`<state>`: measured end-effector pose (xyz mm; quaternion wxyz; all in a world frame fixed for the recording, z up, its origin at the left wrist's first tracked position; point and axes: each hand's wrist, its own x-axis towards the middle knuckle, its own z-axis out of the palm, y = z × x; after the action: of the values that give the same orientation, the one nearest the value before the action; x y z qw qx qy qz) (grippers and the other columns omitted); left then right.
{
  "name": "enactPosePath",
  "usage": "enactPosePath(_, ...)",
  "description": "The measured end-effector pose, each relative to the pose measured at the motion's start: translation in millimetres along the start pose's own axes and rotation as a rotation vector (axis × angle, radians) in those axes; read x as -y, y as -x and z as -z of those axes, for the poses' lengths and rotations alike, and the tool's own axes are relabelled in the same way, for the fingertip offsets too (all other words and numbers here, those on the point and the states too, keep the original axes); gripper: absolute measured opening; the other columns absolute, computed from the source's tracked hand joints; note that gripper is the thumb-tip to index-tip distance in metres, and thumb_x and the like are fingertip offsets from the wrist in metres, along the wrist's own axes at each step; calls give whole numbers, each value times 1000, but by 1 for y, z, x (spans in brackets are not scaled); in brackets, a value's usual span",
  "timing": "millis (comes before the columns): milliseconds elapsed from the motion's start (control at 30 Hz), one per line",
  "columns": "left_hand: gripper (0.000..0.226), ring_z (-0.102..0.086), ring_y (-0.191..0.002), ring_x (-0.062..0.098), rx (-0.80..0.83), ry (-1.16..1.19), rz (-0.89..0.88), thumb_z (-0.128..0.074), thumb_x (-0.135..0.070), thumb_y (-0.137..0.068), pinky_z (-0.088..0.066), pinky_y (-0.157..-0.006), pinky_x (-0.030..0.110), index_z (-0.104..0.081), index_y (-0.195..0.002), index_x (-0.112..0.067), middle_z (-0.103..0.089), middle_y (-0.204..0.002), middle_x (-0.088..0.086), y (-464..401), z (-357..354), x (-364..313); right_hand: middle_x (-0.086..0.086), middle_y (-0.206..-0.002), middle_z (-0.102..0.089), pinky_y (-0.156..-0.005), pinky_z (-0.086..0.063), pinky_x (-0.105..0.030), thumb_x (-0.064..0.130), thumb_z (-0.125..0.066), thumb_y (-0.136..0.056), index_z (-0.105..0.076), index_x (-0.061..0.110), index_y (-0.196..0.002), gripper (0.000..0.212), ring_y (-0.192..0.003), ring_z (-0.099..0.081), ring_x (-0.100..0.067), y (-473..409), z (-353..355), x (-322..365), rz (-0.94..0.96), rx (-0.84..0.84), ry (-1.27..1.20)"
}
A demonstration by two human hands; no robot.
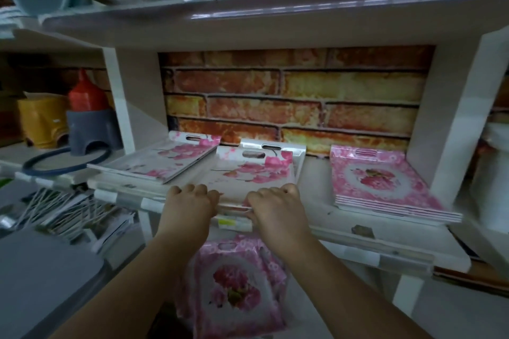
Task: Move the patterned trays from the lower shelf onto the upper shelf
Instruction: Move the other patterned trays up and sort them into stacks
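Head view, left to right. A stack of blossom-print trays point(162, 162) is seen lying at the left of the upper shelf point(316, 173). Left hand point(190, 201) is curled over the near edge of the middle tray stack point(248, 173), fingers on top, knuckles bent. Right hand point(272, 203) is clamped on the same edge just beside it, fingers folded over the rim. That stack is laid flat on the shelf, its near edge at the front lip, handle slots toward the brick-pattern backing point(297, 96). A pink floral tray stack point(385, 184) is set to the right, well apart from both hands. Below the wrists, one pink rose-print tray point(234, 286) is seen on the lower level, untouched.
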<state>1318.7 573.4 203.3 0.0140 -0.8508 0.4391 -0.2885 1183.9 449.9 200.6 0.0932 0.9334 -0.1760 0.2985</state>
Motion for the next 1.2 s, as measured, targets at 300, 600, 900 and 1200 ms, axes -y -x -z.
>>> enactPosePath(300,66,-52,-110,29,-123,143,-103,-69,-23,-69,-38,-97,48,-47,-131,-21,-56,-118,4,-29,-51,16,4,-97,-65,-88,-33,-39,38,-64,-87,-60,28,-106,23,-94,-60,-22,-31,-27,7,-78,2,53)
enactPosePath(600,102,-1,-148,30,-67,89,-112,-55,-27,-78,-2,-115,60,20,-148,-22,-4,-161,8,-56,-76,26,5,-102,-62,-92,-37,-41,48,-67,-81,-60,28,-111,37,-99,-55,-20,-49,-40,14,-145,-3,126)
enactPosePath(900,112,-5,-148,30,-41,138,-175,-60,-38,-72,-2,-114,61,20,-148,-19,-10,-160,7,-70,-99,26,7,-109,-60,-98,-30,-41,64,-56,-81,-59,31,-117,49,-106,-52,-19,-59,-55,-2,-187,66,150)
enactPosePath(1200,101,-6,-147,32,5,117,-227,-47,-47,-79,3,-112,63,19,-150,-19,-14,-160,8,-65,-125,21,3,-110,-63,-89,-38,-42,70,-35,-80,-62,25,-117,64,-105,-55,-24,-44,-83,-9,-256,97,142)
